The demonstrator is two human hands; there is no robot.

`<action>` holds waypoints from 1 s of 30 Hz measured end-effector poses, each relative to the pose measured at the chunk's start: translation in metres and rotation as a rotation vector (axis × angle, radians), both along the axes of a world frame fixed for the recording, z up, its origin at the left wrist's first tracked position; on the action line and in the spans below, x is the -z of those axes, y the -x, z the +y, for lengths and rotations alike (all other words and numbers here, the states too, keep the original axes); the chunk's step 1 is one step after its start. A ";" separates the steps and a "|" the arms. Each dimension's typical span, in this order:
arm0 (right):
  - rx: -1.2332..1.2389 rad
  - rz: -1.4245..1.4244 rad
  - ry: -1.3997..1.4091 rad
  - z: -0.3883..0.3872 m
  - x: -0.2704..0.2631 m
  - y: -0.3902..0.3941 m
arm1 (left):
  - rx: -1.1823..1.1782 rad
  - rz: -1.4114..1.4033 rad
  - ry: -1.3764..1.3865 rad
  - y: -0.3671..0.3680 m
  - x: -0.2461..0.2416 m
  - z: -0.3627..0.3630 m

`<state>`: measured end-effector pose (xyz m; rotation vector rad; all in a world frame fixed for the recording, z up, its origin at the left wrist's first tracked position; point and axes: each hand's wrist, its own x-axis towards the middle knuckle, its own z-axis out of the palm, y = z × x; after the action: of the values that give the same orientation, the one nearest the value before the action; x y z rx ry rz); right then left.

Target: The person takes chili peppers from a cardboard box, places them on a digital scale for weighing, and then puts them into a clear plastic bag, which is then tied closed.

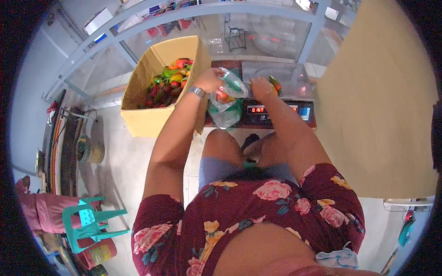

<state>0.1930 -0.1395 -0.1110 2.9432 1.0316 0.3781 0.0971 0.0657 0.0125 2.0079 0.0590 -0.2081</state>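
My left hand grips the rim of a clear plastic bag with red and orange peppers inside. More plastic, clear and green, lies under it beside the scale. To the right, my right hand is over the metal plate of a digital scale, its fingers curled down by some peppers; whether it holds one is hidden. A green and red pepper lies on the plate just right of that hand. The scale's red display is lit. Left of my left hand, an open cardboard box holds many red, green and yellow peppers.
A large tan board stands close on the right. Metal-framed glass panels run beyond the scale. At lower left are a teal plastic chair and a reddish bucket; another bucket stands on the tiled floor.
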 end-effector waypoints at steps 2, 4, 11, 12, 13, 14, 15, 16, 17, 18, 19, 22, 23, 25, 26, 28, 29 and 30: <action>0.012 0.101 0.010 0.004 -0.010 0.008 | -0.002 0.000 0.042 0.000 0.002 0.003; 0.111 0.090 -0.254 -0.016 0.003 -0.006 | 0.049 0.035 0.057 -0.002 -0.008 -0.011; 0.021 0.821 -1.302 -0.041 -0.110 0.055 | 0.082 0.059 -0.062 -0.001 -0.003 -0.008; 0.026 0.822 -1.305 -0.039 -0.128 0.071 | 0.176 0.013 -0.124 -0.007 -0.002 -0.005; -0.082 0.820 -1.194 -0.036 -0.143 0.084 | 0.275 -0.032 -0.182 -0.010 0.001 -0.005; -0.182 0.815 -1.081 -0.034 -0.148 0.092 | 0.258 -0.013 -0.208 -0.005 -0.010 -0.016; -0.176 0.807 -1.083 -0.032 -0.148 0.094 | 0.267 -0.017 -0.207 -0.003 -0.018 -0.023; -0.217 0.632 -0.954 -0.029 -0.147 0.093 | 0.279 -0.049 -0.170 0.000 -0.024 -0.027; -0.258 0.460 -0.820 -0.026 -0.144 0.091 | 0.288 -0.080 -0.132 0.002 -0.027 -0.031; -0.268 0.459 -0.816 -0.019 -0.138 0.084 | 0.304 -0.025 -0.133 0.001 -0.030 -0.031; -0.277 0.497 -0.814 -0.019 -0.130 0.074 | 0.316 -0.030 -0.131 0.006 -0.042 -0.045; -0.329 0.522 -0.736 -0.009 -0.141 0.079 | 0.289 -0.131 -0.309 0.026 -0.062 -0.058; -0.356 0.501 -0.665 -0.004 -0.148 0.086 | 0.300 -0.173 -0.272 0.027 -0.060 -0.055; -0.343 0.437 -0.636 -0.001 -0.150 0.091 | 0.320 -0.217 -0.238 0.029 -0.060 -0.055; -0.327 0.374 -0.605 0.000 -0.151 0.092 | 0.297 -0.282 -0.267 0.031 -0.059 -0.054; -0.293 0.374 -0.561 0.002 -0.144 0.087 | 0.275 -0.351 -0.293 0.029 -0.054 -0.050; -0.260 0.376 -0.518 0.003 -0.140 0.083 | 0.245 -0.317 -0.264 0.023 -0.047 -0.046; -0.257 0.379 -0.516 0.002 -0.138 0.082 | 0.215 -0.277 -0.232 0.021 -0.045 -0.045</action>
<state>0.1113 -0.1374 0.0272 3.4327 1.5772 0.0894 0.0759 0.0206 0.0573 2.2561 -0.3228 -0.0585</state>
